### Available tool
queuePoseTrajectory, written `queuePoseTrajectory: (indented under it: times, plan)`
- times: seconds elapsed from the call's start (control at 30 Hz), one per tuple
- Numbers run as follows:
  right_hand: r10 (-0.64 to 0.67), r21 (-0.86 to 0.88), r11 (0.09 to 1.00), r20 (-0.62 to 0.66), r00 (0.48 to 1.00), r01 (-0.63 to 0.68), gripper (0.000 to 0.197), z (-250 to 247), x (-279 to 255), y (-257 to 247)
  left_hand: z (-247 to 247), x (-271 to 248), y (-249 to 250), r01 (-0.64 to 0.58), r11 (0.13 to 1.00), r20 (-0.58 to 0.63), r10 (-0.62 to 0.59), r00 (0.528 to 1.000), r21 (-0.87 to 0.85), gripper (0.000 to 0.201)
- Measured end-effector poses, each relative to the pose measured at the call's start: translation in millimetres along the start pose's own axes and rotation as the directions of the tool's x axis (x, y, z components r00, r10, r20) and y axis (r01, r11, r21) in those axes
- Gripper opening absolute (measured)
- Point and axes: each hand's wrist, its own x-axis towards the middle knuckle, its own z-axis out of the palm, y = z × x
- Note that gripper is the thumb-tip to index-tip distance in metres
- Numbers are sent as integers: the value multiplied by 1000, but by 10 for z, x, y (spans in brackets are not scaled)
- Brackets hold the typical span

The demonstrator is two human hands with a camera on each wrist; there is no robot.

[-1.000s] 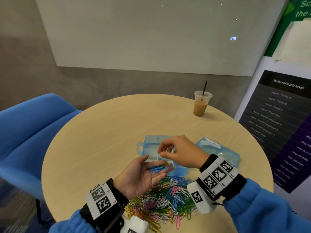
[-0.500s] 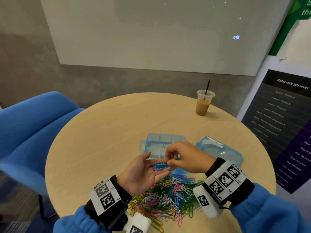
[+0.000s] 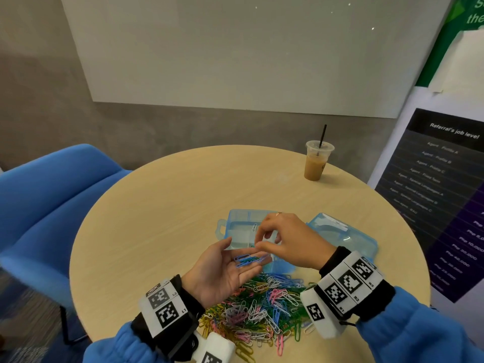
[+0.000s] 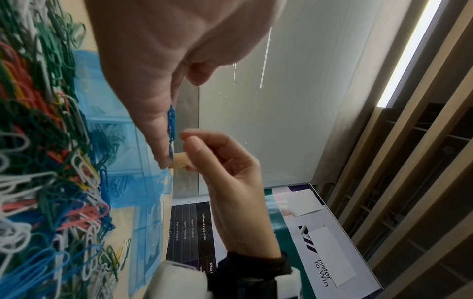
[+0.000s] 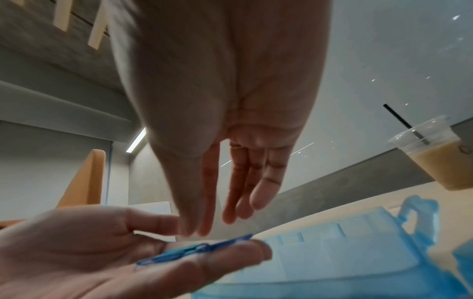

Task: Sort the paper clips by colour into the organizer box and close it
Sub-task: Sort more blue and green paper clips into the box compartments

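Paper clips (image 3: 247, 259), all blue, lie on the flat, upturned left hand (image 3: 225, 271); the right hand (image 3: 285, 238) has dropped to them, thumb and forefinger closing, seemingly empty, organizer box (image 3: 235, 226) just beyond the fingertips.

Right hand (image 5: 225, 113) reaches down over blue clips (image 5: 194, 249) on left palm (image 5: 84, 257)

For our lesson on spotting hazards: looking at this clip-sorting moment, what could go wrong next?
1. The blue clips lie loose on the flat, palm-up left hand; a tilt could drop them back into the mixed pile.
2. The right hand reaches over the open box; clips may land in the wrong compartment.
3. The coffee cup stands near the table edge; a sweeping arm might knock it.
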Motion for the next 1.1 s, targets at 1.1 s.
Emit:
queuePoseTrajectory:
  times: [1.1]
  plan:
    - [60, 206, 977, -60, 996, -46, 9, -13, -18, 71, 20, -4, 4, -26, 998, -5, 26, 1000, -56, 57]
